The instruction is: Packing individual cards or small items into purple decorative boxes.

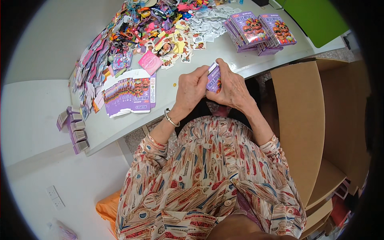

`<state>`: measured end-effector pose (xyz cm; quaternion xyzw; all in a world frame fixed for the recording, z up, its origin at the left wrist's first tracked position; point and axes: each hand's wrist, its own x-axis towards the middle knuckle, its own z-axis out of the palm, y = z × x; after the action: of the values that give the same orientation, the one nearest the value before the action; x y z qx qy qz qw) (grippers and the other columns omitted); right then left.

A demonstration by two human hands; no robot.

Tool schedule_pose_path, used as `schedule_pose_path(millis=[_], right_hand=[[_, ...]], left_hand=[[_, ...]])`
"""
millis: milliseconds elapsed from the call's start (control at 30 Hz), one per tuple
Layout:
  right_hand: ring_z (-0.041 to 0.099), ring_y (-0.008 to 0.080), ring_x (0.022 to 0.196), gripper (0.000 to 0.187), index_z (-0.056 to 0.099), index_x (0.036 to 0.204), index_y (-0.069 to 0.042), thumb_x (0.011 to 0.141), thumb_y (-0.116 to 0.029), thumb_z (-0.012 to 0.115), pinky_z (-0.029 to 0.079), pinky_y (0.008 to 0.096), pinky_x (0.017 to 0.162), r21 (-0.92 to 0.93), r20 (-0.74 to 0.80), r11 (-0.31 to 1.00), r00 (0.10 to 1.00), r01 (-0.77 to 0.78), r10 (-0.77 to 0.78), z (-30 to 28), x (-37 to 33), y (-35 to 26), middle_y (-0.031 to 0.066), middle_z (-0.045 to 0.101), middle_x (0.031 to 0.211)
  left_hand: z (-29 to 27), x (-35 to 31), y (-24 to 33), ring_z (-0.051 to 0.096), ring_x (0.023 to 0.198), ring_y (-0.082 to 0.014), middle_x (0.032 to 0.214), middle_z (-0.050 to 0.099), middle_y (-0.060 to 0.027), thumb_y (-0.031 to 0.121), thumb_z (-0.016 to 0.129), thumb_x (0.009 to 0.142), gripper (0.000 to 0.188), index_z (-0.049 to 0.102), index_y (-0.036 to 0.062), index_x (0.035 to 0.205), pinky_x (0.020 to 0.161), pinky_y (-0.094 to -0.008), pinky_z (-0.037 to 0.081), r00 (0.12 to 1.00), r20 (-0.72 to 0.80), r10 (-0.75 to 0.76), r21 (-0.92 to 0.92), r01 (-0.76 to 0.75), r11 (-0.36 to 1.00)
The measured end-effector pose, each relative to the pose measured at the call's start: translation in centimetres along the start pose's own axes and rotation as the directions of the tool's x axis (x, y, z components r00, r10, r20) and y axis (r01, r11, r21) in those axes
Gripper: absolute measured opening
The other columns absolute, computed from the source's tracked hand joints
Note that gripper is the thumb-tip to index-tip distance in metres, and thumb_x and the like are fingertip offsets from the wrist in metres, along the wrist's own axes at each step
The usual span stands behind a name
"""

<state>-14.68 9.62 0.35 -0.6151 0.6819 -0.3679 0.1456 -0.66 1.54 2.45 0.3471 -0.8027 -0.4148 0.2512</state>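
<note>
Just off the table's front edge, both hands hold a small purple box [214, 81] with a colourful printed front. My left hand [191, 89] pinches its left side near the white top end, the thumb bent against it. My right hand [233, 87] wraps round the right side, with fingers along the upper end and lower edge. Whether the top flap is tucked in, I cannot tell. A fanned row of flat purple cartons [132, 96] lies on the table to the left. Finished-looking purple boxes [250, 30] stand in stacks at the far right.
A heap of colourful small trinkets [148, 24] fills the table's far side, with sticker cards [176, 44], white packets [206, 24] and a pink square card [150, 63]. Purple-grey packs [76, 130] sit at the left corner. An open cardboard box [300, 120] stands right.
</note>
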Motion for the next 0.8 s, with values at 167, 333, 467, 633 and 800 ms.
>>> schedule_pose_path(millis=[167,333,467,633,800], right_hand=[[0.063,0.0426,0.085,0.082,0.032,0.131,0.009,0.067,-0.024,0.071,0.052,0.0446,0.073,0.021,0.002,1.0,1.0,-0.018,0.018,0.1,-0.1,-0.4,0.0305,0.059,0.104],[0.061,0.0439,0.08,0.075,0.032,0.131,0.006,0.068,-0.016,0.066,0.051,0.0471,0.064,0.022,-0.053,0.999,0.998,0.031,-0.03,0.7,-0.1,0.3,0.0265,0.054,0.1],[0.061,0.0441,0.08,0.072,0.035,0.131,0.002,0.068,-0.014,0.065,0.051,0.0474,0.064,0.032,-0.064,0.998,0.997,0.05,-0.048,0.4,0.0,0.1,0.025,0.055,0.1],[0.06,0.0441,0.081,0.062,0.043,0.123,0.0,0.068,-0.015,0.066,0.051,0.0476,0.066,0.056,-0.098,0.998,0.995,0.024,-0.019,0.4,0.1,0.3,0.023,0.055,0.099],[0.061,0.0444,0.08,0.065,0.041,0.123,-0.001,0.069,-0.022,0.071,0.052,0.0481,0.066,0.061,-0.101,0.998,0.995,-0.01,0.016,0.2,0.2,0.1,0.0249,0.056,0.101]], left_hand=[[0.3,-1.0,0.9,0.064,0.075,-0.0364,0.088,0.065,-0.0222,-0.001,0.052,0.086,0.029,0.058,-0.0035,0.114,0.066,-0.0369,0.051,0.974,0.021,0.228,0.223,-0.226,0.948],[1.7,-1.8,0.9,0.063,0.084,-0.0401,0.1,0.062,-0.025,-0.003,0.051,0.083,0.034,0.055,-0.0049,0.117,0.07,-0.0428,0.051,0.938,-0.068,0.339,0.257,-0.312,0.915],[1.9,-1.8,0.8,0.062,0.083,-0.0378,0.101,0.061,-0.021,-0.001,0.053,0.081,0.036,0.049,-0.007,0.117,0.067,-0.0427,0.052,0.943,-0.036,0.33,0.321,-0.302,0.898],[1.8,-1.2,0.9,0.062,0.082,-0.0365,0.095,0.062,-0.0194,-0.002,0.053,0.08,0.036,0.051,-0.0051,0.116,0.068,-0.0427,0.051,0.929,-0.038,0.368,0.291,-0.342,0.893],[1.6,-0.6,0.2,0.065,0.078,-0.0331,0.091,0.064,-0.0186,0.001,0.056,0.086,0.023,0.06,-0.002,0.108,0.069,-0.0377,0.051,0.963,-0.122,0.24,0.049,-0.236,0.971]])
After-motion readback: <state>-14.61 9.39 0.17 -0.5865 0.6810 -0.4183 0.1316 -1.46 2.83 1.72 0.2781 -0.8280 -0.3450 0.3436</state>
